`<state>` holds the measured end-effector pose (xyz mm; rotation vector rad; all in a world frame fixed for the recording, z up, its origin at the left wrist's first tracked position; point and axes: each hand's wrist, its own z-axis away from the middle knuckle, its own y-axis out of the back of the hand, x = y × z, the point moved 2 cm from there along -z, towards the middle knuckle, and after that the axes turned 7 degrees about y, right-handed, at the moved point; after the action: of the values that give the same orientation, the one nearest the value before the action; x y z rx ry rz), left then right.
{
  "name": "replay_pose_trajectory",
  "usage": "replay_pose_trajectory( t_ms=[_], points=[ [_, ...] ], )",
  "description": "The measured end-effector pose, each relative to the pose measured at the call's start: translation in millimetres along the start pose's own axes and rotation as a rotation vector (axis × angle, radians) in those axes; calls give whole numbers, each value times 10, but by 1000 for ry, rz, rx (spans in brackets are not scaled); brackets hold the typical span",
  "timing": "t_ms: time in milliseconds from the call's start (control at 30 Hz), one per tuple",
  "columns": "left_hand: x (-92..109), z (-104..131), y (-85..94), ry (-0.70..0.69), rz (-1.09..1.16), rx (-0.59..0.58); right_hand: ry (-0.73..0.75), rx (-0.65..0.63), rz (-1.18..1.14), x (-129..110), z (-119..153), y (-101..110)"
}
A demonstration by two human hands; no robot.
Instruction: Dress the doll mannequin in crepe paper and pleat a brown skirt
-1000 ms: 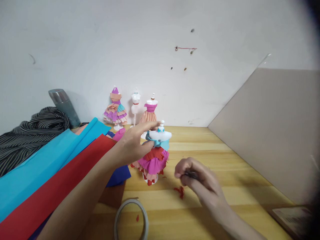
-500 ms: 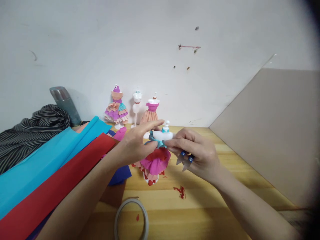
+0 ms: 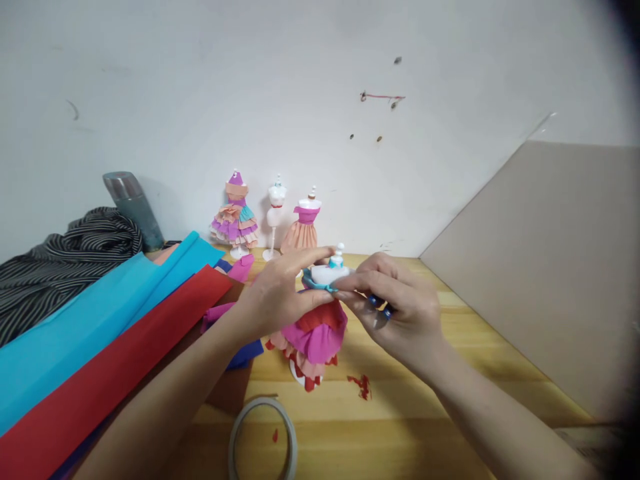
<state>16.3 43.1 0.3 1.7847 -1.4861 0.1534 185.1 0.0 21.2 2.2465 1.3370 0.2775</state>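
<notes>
- Clamping the upper body of a small dress dummy [image 3: 330, 274] between thumb and fingers of the left hand [image 3: 277, 287].
- Pinching a blue paper strip [image 3: 316, 285] at its chest with the right hand [image 3: 400, 300]; also holding a blue-and-silver tool [image 3: 381, 308], too covered to name.
- Apparently fitting the strip around the chest; probably calling for a steady left hold and a close right pinch.
- Taking the dummy, mid-table, as clock centre: seeing red scraps [image 3: 364, 388] on the wooden table [image 3: 450, 347] at five, a tape roll [image 3: 292, 433] at seven.
- Finding coloured paper [image 3: 120, 337] toward nine, a flask [image 3: 137, 213] nearer ten.
- Seeing three more dummies [image 3: 237, 213] between ten and twelve, before a marked white wall [image 3: 200, 87].
- Meeting a pale panel [image 3: 560, 267] at three.
</notes>
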Motion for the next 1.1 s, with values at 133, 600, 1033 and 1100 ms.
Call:
replay_pose_trajectory(
  t_ms=[133,600,1033,1100],
  points=[
    [15,10,-9,-7,-50,36,-24,-44,-73,-13,-32,16],
    [32,13,76,6,-18,1,-284,-5,-323,159,17,8],
    [114,29,166,-168,-174,64,-228,77,-315,176,102,-30],
    [136,22,226,-245,-228,16,-235,94,-337,167,122,-47]
  ],
)
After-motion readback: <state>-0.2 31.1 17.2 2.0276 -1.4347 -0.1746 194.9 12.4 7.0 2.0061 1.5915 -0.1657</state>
